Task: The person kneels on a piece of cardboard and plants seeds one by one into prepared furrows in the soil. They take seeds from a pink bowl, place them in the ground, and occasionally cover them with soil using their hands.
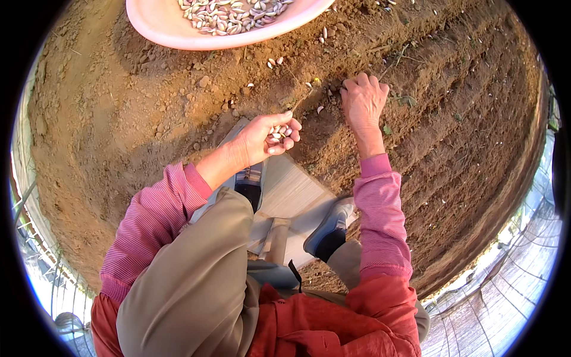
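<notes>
My left hand (272, 134) is cupped palm up around several garlic cloves (280, 133), above the corner of a board. To its right, my right hand (365, 96) reaches down with the back of the hand up, its fingertips at the brown soil (330, 138); whether it pinches a clove is hidden. Loose cloves lie on the soil between and above the hands, one (320, 109) just left of my right hand. A pink plastic basin (214, 43) at the top edge holds many cloves (232, 18).
Under my shoes (328, 223) lies a pale wooden board (290, 187) with a crosspiece (276, 241). Furrowed soil with scattered cloves stretches to the right. Small clods (204, 81) and a dry stem (302, 99) are near my left hand. Wire mesh (495, 303) runs along the outer edge.
</notes>
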A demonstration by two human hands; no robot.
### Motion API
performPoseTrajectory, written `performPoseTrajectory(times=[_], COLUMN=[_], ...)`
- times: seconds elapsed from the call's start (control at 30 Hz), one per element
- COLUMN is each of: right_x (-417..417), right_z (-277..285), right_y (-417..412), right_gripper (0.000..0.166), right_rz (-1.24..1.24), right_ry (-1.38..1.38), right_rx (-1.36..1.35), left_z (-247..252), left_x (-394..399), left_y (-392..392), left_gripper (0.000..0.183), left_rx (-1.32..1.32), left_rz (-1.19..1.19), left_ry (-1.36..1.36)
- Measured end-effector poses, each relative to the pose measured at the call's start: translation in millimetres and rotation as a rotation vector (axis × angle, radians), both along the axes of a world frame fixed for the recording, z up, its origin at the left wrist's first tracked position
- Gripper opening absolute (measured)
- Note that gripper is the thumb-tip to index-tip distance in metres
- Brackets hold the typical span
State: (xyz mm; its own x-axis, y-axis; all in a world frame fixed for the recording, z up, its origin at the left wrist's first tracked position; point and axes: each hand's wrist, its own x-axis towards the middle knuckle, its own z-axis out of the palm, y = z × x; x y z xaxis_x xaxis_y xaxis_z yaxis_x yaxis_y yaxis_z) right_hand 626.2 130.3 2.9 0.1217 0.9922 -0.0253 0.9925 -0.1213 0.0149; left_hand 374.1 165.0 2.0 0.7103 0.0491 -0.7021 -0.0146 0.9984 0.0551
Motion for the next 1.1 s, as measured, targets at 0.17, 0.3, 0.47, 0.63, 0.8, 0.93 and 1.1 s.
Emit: performPoseTrajectory(times=[0.17,0.3,0.47,0.63,0.8,0.93,1.1], right_x=[-17,-46,-65,-62,-20,-4,-14], right_z=[39,54,58,51,10,-16,-6], right_y=[-21,-37,-38,-42,-19,-7,-17], right_gripper=[0.013,0.014,0.017,0.014,0.008,0.009,0.013], right_rz=[-0.355,-0.498,-0.15,0.004,-0.124,-0.078,-0.134], right_ry=[0.724,1.12,0.822,0.71,0.354,0.11,0.161], right_rx=[0.083,0.024,0.074,0.068,0.228,0.178,0.237], left_z=[7,8,23,20,19,13,10], left_x=[-2,13,28,23,19,6,-3], left_y=[5,9,10,7,4,4,1], left_gripper=[0.03,0.029,0.022,0.021,0.023,0.025,0.026], left_rx=[0.035,0.081,0.25,0.302,0.236,0.211,0.178], left_rz=[0.02,-0.012,-0.125,-0.214,-0.22,-0.204,-0.177], left_ry=[0.021,-0.011,0.002,0.025,0.055,0.065,0.114])
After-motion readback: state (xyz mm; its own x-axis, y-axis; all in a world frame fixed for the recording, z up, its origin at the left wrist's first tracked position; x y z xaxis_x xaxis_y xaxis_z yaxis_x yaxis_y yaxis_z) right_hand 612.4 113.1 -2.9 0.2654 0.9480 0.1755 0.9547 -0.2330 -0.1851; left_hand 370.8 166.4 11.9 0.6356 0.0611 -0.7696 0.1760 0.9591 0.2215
